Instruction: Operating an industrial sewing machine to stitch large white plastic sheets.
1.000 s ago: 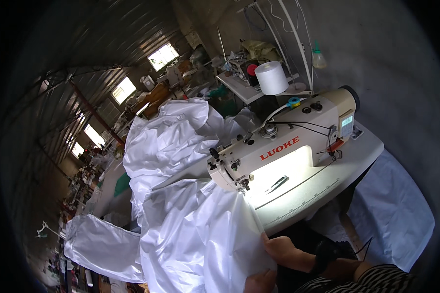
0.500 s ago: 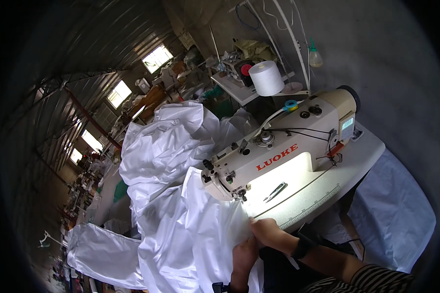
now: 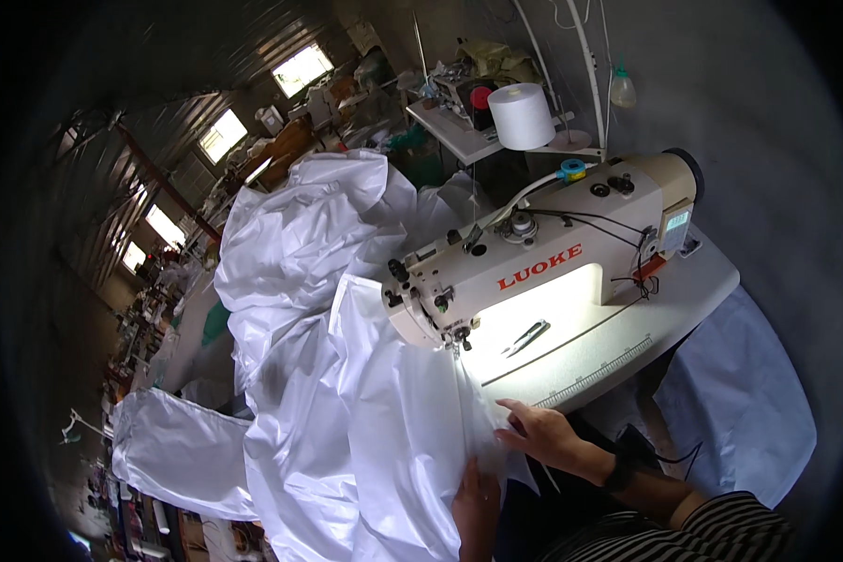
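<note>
Both hands lie flat and unclenched on the white fabric (image 3: pixel 365 412), pressing it rather than gripping it: the left hand (image 3: pixel 478 501) low on the near fold, the right hand (image 3: pixel 539 433) on the edge just before the table (image 3: pixel 684 290) rim. The fabric runs from a big heap at the left, under the needle (image 3: pixel 459 339) of the sewing machine (image 3: pixel 543 262), so the palms seem placed to keep the seam line taut and straight. Snips (image 3: pixel 526 337) lie in the lamp's light; a thread cone (image 3: pixel 522 115) stands behind.
</note>
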Tool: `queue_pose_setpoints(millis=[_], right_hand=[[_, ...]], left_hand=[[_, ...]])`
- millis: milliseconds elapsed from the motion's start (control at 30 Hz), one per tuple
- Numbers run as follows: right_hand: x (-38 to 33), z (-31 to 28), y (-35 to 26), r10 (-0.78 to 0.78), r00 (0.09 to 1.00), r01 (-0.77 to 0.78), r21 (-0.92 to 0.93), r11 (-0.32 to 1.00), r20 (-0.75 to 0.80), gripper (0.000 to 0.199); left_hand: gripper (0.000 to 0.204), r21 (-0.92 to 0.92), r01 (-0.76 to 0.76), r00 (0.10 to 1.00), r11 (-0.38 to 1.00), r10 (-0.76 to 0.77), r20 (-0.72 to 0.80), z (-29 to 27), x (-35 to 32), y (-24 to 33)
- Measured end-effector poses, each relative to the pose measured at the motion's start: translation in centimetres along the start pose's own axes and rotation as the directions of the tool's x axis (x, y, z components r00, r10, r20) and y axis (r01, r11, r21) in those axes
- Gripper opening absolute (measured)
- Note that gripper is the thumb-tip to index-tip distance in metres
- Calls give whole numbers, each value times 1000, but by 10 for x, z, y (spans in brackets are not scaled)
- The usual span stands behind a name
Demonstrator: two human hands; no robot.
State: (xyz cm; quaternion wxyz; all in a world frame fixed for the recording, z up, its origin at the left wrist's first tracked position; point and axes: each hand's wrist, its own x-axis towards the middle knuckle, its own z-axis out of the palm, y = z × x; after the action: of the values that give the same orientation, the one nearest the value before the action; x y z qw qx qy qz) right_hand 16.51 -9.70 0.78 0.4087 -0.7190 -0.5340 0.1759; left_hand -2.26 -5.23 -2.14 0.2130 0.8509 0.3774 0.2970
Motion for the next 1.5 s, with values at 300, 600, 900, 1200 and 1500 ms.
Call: queue_pose_setpoints(millis=[300, 600, 900, 1200, 1500], right_hand=[[-90, 30, 28, 117, 936, -39, -233, 972, 333, 44], [-78, 70, 28, 7, 912, -102, 210, 973, 410, 29], [-110, 44, -17, 12, 975, -162, 668, 726, 223, 25], [-138, 22, -29, -317, 868, 53, 564, 824, 383, 17], [-159, -19, -61, -514, 668, 292, 446, 846, 538, 17]], left_hand=[[20, 48, 295, 955, 954, -293, -42, 8, -110, -28], [11, -125, 364, 927, 923, -372, -49, -23, -111, -34], [18, -324, 394, 897, 860, -436, -67, -80, -101, -18], [11, -586, 375, 861, 718, -504, -66, -109, -119, 17], [17, -360, 331, 936, 872, -257, 239, -75, -122, 27]])
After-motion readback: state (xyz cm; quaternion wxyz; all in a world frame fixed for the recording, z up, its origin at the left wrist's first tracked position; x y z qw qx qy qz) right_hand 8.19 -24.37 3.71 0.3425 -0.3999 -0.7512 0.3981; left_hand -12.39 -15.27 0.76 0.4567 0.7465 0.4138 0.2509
